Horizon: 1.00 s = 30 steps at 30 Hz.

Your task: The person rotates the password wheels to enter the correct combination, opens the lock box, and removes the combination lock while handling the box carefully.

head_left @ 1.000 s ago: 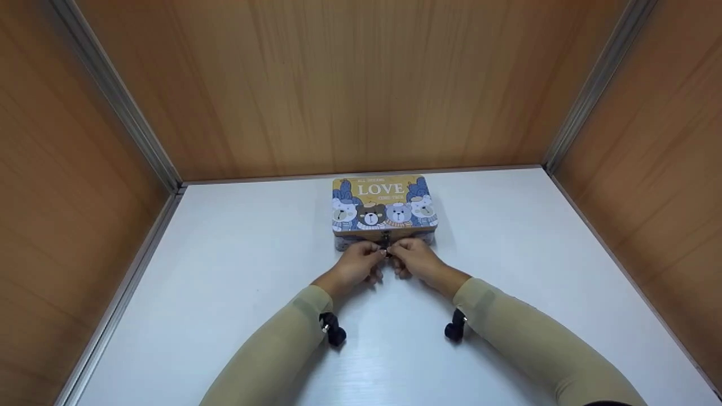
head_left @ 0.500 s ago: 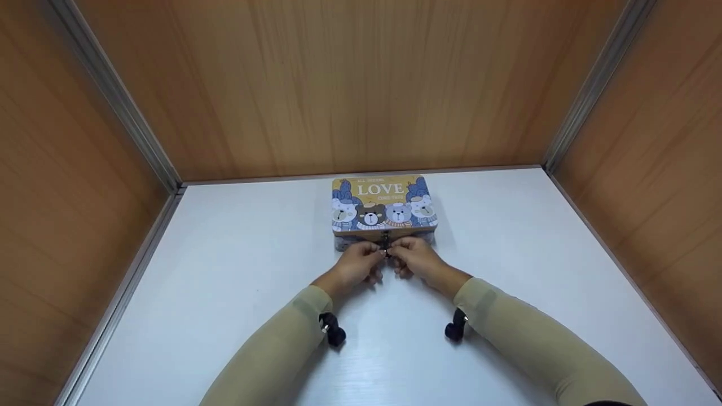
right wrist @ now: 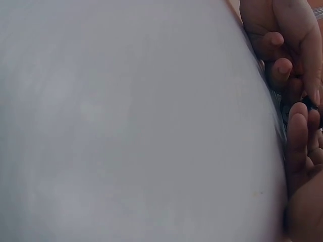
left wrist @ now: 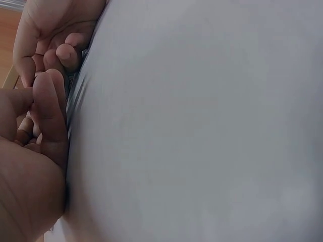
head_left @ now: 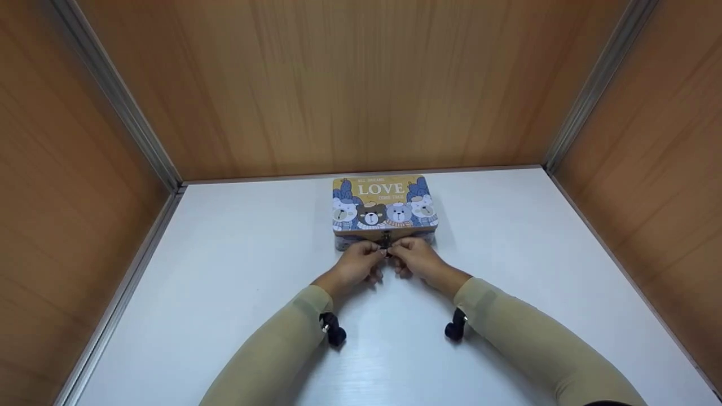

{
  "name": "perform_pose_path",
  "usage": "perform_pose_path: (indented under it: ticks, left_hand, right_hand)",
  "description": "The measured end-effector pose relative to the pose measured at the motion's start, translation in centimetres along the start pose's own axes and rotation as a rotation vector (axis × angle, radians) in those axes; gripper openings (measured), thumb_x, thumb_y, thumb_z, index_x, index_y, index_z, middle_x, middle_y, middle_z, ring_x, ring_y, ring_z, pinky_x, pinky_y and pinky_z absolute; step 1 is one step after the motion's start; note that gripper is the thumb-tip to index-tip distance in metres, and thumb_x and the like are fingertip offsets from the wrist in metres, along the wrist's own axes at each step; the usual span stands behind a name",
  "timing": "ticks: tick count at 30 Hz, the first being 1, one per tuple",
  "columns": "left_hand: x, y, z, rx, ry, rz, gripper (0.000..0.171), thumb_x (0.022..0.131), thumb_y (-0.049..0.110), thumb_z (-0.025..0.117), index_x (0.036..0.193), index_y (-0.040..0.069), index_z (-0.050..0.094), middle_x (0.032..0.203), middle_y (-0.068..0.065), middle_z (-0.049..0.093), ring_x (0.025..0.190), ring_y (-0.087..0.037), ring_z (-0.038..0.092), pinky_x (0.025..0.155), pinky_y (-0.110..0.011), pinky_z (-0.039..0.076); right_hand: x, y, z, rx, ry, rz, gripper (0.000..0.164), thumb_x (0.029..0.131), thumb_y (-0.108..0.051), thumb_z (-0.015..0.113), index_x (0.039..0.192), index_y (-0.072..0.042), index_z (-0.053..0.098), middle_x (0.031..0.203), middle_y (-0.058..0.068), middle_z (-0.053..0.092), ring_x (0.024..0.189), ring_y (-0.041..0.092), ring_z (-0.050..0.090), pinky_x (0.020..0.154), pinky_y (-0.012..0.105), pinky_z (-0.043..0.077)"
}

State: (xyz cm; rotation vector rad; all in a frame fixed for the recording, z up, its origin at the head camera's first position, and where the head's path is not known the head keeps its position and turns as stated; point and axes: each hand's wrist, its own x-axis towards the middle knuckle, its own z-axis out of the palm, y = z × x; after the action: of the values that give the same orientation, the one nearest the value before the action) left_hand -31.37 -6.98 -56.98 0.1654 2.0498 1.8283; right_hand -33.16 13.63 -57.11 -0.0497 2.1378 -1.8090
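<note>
A closed tin box (head_left: pixel 383 206) with bears and the word LOVE on its lid lies flat at the back middle of the table. A dark clasp (head_left: pixel 386 235) sits at the centre of its front side, and a small dark lock (head_left: pixel 387 254) hangs there. From the left, my left hand (head_left: pixel 355 264) pinches the lock between thumb and forefinger. My right hand (head_left: pixel 416 259) pinches it from the other side. In the right wrist view a dark bit of the lock (right wrist: pixel 309 103) shows between the fingertips; most of it is hidden by fingers.
The white table (head_left: pixel 242 242) is bounded by a wood-grain back panel (head_left: pixel 361 84) close behind the box. Similar side panels (head_left: pixel 648 169) with metal corner strips stand left and right. Both sleeved forearms carry small black wrist cameras (head_left: pixel 335 332) just above the table.
</note>
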Motion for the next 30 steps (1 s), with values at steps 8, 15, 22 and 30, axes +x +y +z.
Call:
perform_pose_path:
  ticks: [8, 15, 22, 30]
  left_hand:
    - [0.06, 0.09, 0.07, 0.005, 0.012, -0.014, 0.024, 0.117, 0.02, 0.063, 0.123, -0.003, 0.069, 0.076, -0.007, 0.068, 0.06, -0.015, 0.066, 0.054, -0.029, 0.061]
    - [0.09, -0.12, -0.02, -0.018, 0.029, -0.012, 0.026, 0.115, 0.019, 0.066, 0.13, -0.001, 0.073, 0.082, -0.006, 0.069, 0.061, -0.015, 0.066, 0.054, -0.028, 0.062]
    - [0.05, -0.01, -0.01, -0.078, 0.004, -0.024, 0.024, 0.116, 0.015, 0.063, 0.13, -0.002, 0.071, 0.088, -0.006, 0.069, 0.063, -0.014, 0.066, 0.057, -0.027, 0.06]
    - [-0.01, 0.22, -0.13, -0.077, -0.015, -0.037, 0.026, 0.118, 0.016, 0.06, 0.132, -0.003, 0.069, 0.085, -0.007, 0.068, 0.064, -0.015, 0.067, 0.059, -0.028, 0.062]
  right_hand:
    - [-0.21, -0.11, -0.12, 0.072, 0.01, 0.033, 0.016, 0.107, -0.015, 0.065, 0.1, -0.004, 0.074, 0.074, 0.003, 0.068, 0.059, 0.012, 0.068, 0.055, 0.024, 0.061]
    - [-0.22, 0.04, -0.21, 0.059, 0.013, 0.025, 0.016, 0.107, -0.011, 0.064, 0.105, 0.0, 0.075, 0.075, 0.003, 0.069, 0.059, 0.012, 0.068, 0.054, 0.023, 0.061]
    - [-0.11, 0.16, -0.42, 0.042, -0.026, 0.012, 0.019, 0.112, -0.015, 0.065, 0.105, -0.001, 0.075, 0.075, 0.002, 0.069, 0.061, 0.011, 0.069, 0.056, 0.023, 0.061]
    - [-0.15, 0.11, -0.63, 0.001, -0.073, -0.009, 0.023, 0.115, -0.018, 0.064, 0.103, -0.001, 0.074, 0.075, 0.001, 0.069, 0.062, 0.01, 0.069, 0.058, 0.022, 0.062]
